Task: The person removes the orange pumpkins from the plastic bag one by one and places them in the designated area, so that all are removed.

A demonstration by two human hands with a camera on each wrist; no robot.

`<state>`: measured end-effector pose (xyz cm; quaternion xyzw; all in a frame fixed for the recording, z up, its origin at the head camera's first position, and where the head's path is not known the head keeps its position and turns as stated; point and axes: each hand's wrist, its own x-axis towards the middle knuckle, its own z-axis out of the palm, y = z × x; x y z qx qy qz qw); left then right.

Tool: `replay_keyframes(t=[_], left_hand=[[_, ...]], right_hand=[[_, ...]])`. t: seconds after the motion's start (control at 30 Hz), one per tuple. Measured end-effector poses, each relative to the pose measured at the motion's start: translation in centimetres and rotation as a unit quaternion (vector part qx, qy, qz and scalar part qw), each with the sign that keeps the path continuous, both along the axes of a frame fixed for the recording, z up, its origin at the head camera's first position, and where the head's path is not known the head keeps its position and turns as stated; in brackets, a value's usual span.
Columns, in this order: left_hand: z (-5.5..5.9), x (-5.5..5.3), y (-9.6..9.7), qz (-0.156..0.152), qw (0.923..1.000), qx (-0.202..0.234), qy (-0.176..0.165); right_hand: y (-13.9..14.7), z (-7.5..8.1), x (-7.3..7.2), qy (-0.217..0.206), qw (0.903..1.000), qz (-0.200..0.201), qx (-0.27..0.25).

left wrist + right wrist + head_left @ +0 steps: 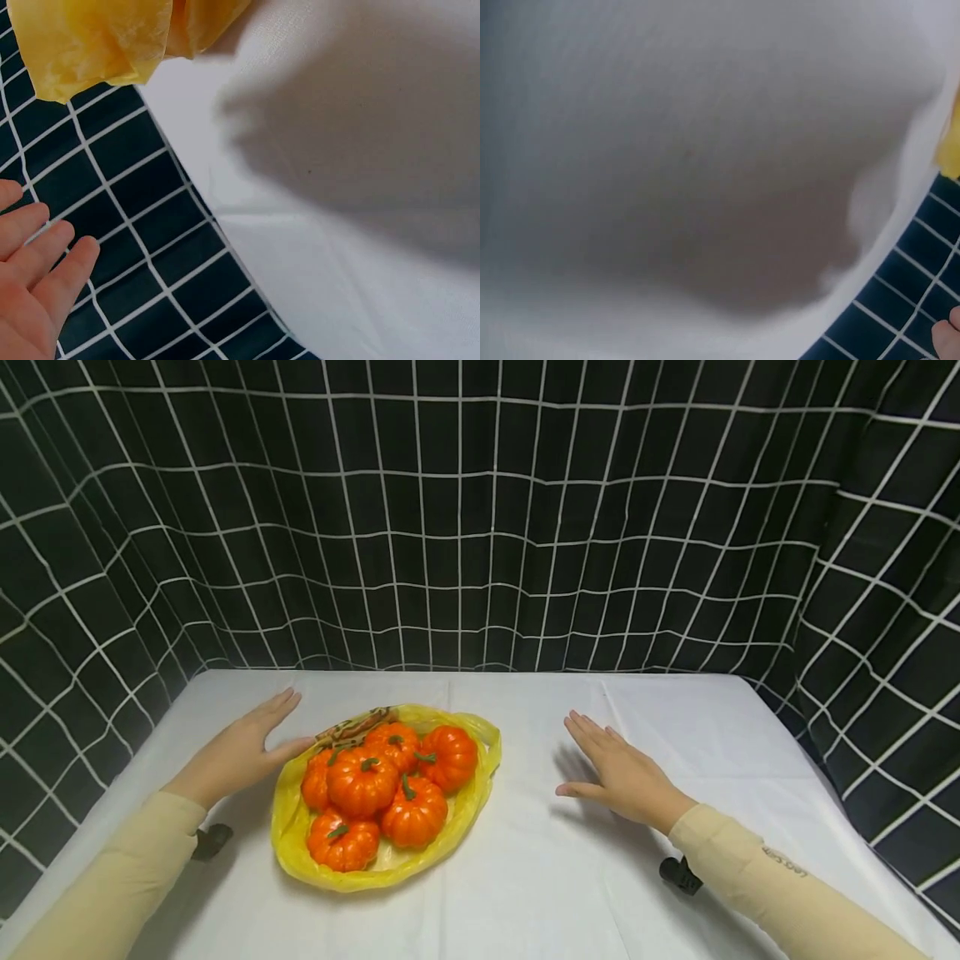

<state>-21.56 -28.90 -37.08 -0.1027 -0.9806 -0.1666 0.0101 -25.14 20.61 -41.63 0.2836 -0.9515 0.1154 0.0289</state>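
Note:
A yellow plastic bag (457, 839) lies wide open on the white table, left of centre. Inside it sit several small orange pumpkins (363, 782) with green stems. My left hand (238, 750) is held at the bag's left side, fingers straight and thumb spread; the thumb tip is at the bag's rim, and I cannot tell if it touches. To the right of the bag, my right hand (626, 777) hovers over the cloth with straight fingers and holds nothing. The left wrist view shows spread left fingers (71, 281) below the bag's yellow edge (97, 45).
A white cloth (525, 893) covers the table. Black curtains with a white grid (480, 527) enclose the back and both sides. At the bag's upper left rim is a brown, dark-patterned patch (360, 725). Dark wrist cameras (681, 875) hang under both sleeves.

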Motion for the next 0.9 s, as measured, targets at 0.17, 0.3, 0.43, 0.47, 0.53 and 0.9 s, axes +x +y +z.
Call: replay_keyframes(t=[0.17,0.3,0.43,0.47,0.53,0.9], left_hand=[[-0.2,0.4,-0.1,0.008,0.9999,0.012,-0.004],[-0.5,0.9,0.1,0.011,0.9997,0.022,0.001],[-1.0,0.9,0.4,0.018,0.9989,0.042,0.01],[-1.1,0.9,0.5,0.02,0.9985,0.049,0.012],[-1.3,0.9,0.6,0.025,0.9974,0.066,0.009],[-1.8,1.9,1.0,0.07,0.9933,0.091,-0.006]], right_hand=[[-0.6,0.1,0.3,-0.013,0.9998,-0.003,-0.013],[-1.0,0.2,0.4,-0.031,0.9989,-0.003,-0.035],[-1.5,0.1,0.5,-0.036,0.9978,-0.006,-0.056],[-1.5,0.0,0.4,-0.035,0.9975,-0.007,-0.061],[-1.8,-0.1,0.5,-0.038,0.9968,-0.007,-0.07],[-3.0,-0.1,1.1,-0.062,0.9925,-0.019,-0.104]])
